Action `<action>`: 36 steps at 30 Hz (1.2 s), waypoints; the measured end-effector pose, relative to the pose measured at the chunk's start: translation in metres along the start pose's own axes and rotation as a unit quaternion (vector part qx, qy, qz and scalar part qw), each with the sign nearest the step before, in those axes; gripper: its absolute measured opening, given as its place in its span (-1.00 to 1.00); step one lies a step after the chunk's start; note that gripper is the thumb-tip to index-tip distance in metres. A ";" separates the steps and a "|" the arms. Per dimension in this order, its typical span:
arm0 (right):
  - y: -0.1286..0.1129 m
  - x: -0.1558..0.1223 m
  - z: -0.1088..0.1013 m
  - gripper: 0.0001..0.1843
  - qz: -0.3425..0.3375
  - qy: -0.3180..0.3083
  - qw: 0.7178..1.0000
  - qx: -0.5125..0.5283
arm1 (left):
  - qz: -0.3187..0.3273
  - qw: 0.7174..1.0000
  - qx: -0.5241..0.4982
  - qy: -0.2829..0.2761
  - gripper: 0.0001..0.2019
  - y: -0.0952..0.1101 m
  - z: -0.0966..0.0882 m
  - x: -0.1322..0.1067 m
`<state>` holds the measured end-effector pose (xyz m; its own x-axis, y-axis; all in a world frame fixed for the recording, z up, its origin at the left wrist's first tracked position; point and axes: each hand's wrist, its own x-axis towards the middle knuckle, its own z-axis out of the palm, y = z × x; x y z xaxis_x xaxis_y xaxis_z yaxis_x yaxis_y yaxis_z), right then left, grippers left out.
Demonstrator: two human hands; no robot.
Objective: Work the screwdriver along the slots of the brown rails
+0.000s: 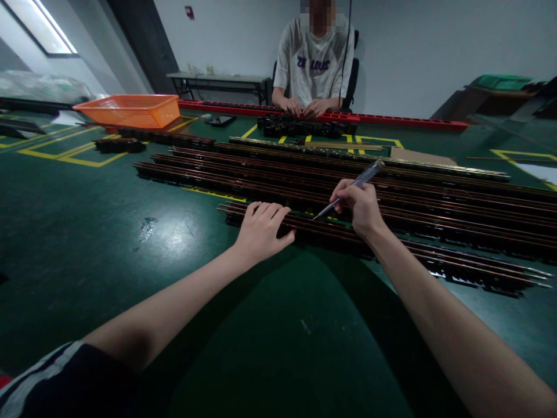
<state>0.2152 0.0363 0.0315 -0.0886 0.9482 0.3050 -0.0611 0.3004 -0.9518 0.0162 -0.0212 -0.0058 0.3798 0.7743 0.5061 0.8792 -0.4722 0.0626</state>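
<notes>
Rod-lined strip (326,227), dark with copper-coloured rods, lies across the green tabletop (183,273) nearest the person, slanting towards the lower right. The left hand (263,232) rests over its left end, fingers loosely spread and thumb apart; whether they grip it, I cannot tell. The right hand (363,206) grasps a slim tool (369,172) with a clear handle, fingers curled round it, its tip slanting down to the strip between the hands.

Glossy and scuffed, the tabletop catches a pale glare on the left and bears yellow lines (65,157). Just beyond the strip lie similar long strips (261,168), side by side. Farther back stand an orange basket (126,111) and, near it, a dark flat device (221,121); a piece of cardboard (422,157) lies to the right. Across the table, a co-worker (315,64) in a printed white shirt has both hands at a long red rail (400,121). Behind are a pale wall (404,46), a narrow side table (221,79), a dark door (145,43) and a bright window (39,26).
</notes>
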 end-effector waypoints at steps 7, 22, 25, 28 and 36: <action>-0.001 -0.001 0.002 -0.86 0.002 -0.007 1.000 0.001 | -0.019 0.999 0.032 -0.002 -0.69 0.001 0.002 -0.001; -0.009 -0.006 0.010 -0.90 0.031 -0.072 0.997 -0.017 | -0.025 0.999 0.047 -0.008 -0.63 0.002 0.001 -0.002; -0.007 -0.005 0.007 -0.89 0.029 -0.051 0.998 -0.018 | -0.025 0.999 0.048 -0.006 -0.62 0.002 0.001 -0.002; -0.005 -0.003 0.003 -0.88 0.020 -0.035 0.999 -0.015 | -0.027 0.998 0.049 -0.005 -0.61 0.002 0.001 -0.002; -0.002 -0.001 0.000 -0.86 0.007 0.004 1.000 -0.019 | -0.024 0.999 0.040 -0.009 -0.60 0.002 0.000 -0.001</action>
<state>0.2158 0.0347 0.0336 -0.0811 0.9532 0.2913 -0.0226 0.2904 -0.9566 0.0172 -0.0230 -0.0063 0.3419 0.8031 0.4880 0.9164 -0.3999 0.0162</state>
